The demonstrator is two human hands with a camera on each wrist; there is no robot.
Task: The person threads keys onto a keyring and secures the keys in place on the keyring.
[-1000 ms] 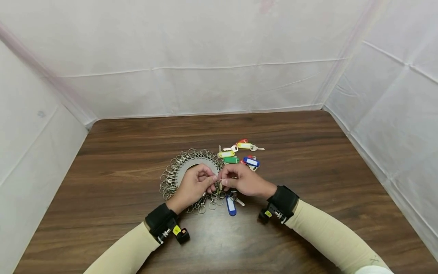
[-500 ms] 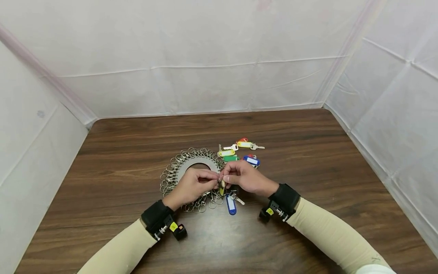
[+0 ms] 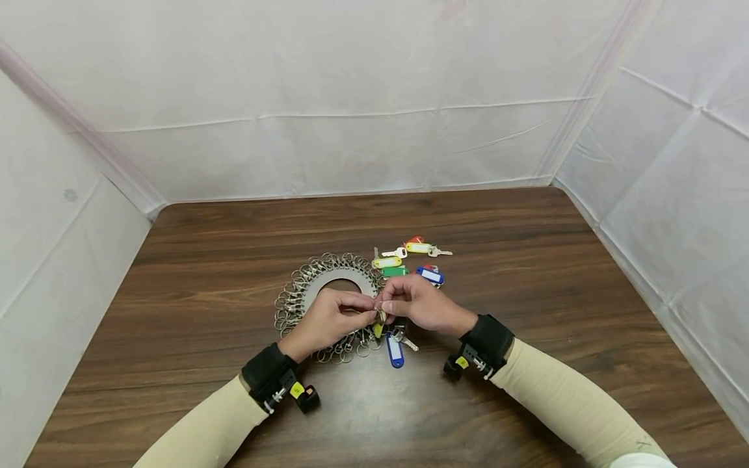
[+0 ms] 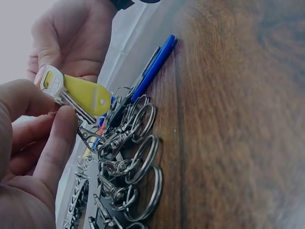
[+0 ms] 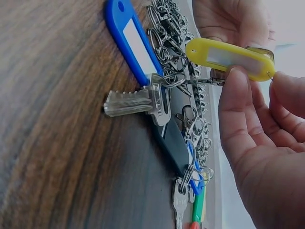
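Note:
My left hand (image 3: 364, 311) and right hand (image 3: 383, 304) meet fingertip to fingertip just above the table (image 3: 526, 260). Between them hangs a yellow key tag (image 5: 228, 57) with a silver key (image 4: 56, 86) on it. The right hand (image 5: 259, 76) pinches the tag's ring end. Thumb and fingers of the left hand (image 4: 55, 121) pinch the key and a small metal clasp (image 5: 202, 81) joined to it. Under the hands lies a blue tag (image 3: 395, 351) with its own key (image 5: 133, 101), beside a flat disc ringed with several clasps and split rings (image 3: 304, 289).
A small heap of tagged keys (image 3: 412, 257), yellow, green, blue and red, lies just beyond the right hand. A black tag (image 5: 172, 139) rests by the blue one. White sheeting walls (image 3: 351, 97) close off the table at the back and both sides.
Both hands have shifted slightly away from me and stayed together. The yellow tag with its key now shows hanging between the fingertips.

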